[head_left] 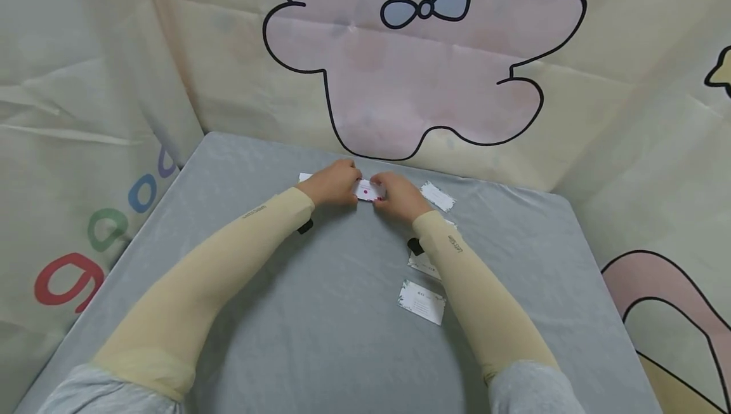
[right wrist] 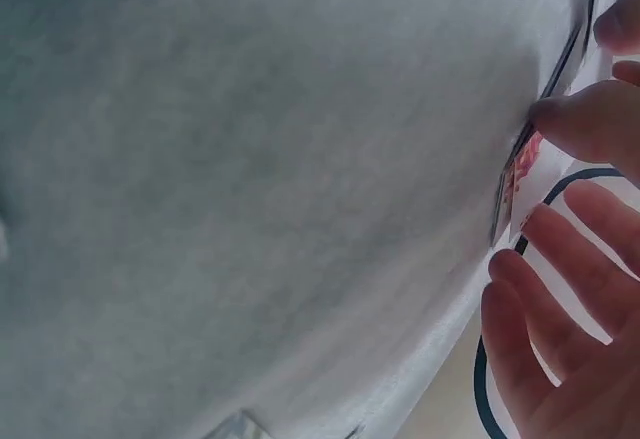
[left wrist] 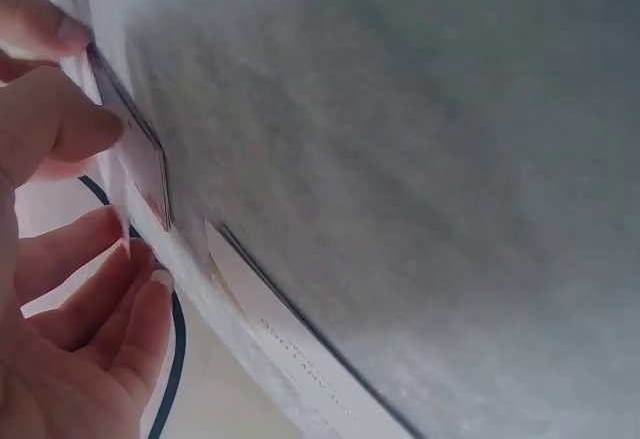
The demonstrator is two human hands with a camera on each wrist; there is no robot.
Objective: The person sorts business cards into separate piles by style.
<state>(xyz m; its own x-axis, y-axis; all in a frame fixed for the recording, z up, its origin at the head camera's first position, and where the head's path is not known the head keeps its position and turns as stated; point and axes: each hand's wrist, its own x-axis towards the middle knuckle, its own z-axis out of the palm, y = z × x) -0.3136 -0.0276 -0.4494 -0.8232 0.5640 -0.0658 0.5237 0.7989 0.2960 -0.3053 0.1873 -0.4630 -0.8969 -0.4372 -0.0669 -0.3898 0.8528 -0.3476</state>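
Near the far edge of the table, a white card (head_left: 367,191) with a red dot lies between the two hands. My left hand (head_left: 337,184) pinches its left end, thumb on the near side and fingers toward the far side. At the right end my right hand (head_left: 400,198) grips the same card in a similar way. In the right wrist view, the card (right wrist: 522,174) shows a red pattern and a doubled edge close over the cloth. Another white card (left wrist: 300,359) with small print lies beside the left hand, mostly hidden by it in the head view.
On the right, a white card (head_left: 438,196) lies beyond the right wrist. Nearer are a partly covered card (head_left: 424,265) beside the forearm and a card with a leafy border (head_left: 421,302). Grey cloth covers the table (head_left: 320,325); a printed curtain (head_left: 365,96) hangs behind it.
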